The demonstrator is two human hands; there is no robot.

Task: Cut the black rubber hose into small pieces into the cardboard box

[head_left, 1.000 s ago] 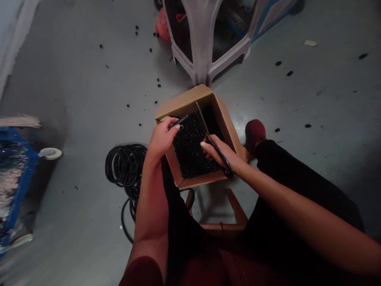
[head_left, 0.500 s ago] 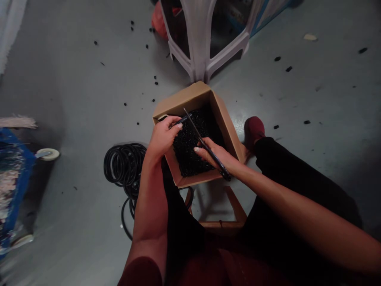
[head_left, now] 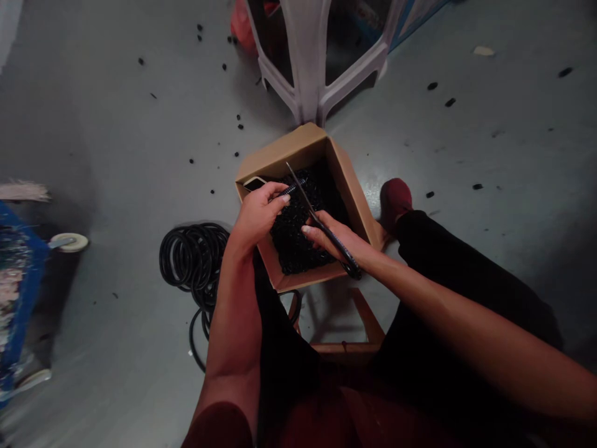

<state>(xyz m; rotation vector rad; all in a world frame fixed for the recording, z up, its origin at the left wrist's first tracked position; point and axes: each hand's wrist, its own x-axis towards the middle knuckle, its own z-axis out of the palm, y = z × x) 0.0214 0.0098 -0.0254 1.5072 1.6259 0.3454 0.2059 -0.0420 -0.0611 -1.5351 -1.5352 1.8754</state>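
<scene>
1. At the far left stands a blue cart [head_left: 37,255], its load too blurred to name; a pale wheel [head_left: 72,242] juts from its side.
2. Next, a coil of black hose [head_left: 186,261] lies on the floor [head_left: 116,174] in overlapping loops, near the left forearm.
3. A red bag [head_left: 242,28] sits at the top, beside the plastic stool's frame.
4. The left hand [head_left: 259,214] is over the box's left side. Its grip is clamped, thumb against fingers, on a short black ribbed tube [head_left: 291,189] that points right above the box.
5. The cardboard box [head_left: 273,157] is open at the top and holds a mass of small black pieces [head_left: 293,246]. A flat dark thing with a pale rim [head_left: 255,183] is at its upper left corner.
6. A pale plastic stool [head_left: 310,62] stands just beyond the box.
7. The scissors [head_left: 342,250] slant over the box, tip to the upper left, blades by the tube's free end; whether they touch it cannot be told.
8. The right hand [head_left: 346,235] has its grip closed around the scissors' handles.
9. Below the box, between the legs, is a wooden frame [head_left: 347,353].
10. Rightmost, a foot in dark red [head_left: 395,198] is beside the box, and black bits [head_left: 450,102] dot the floor.
</scene>
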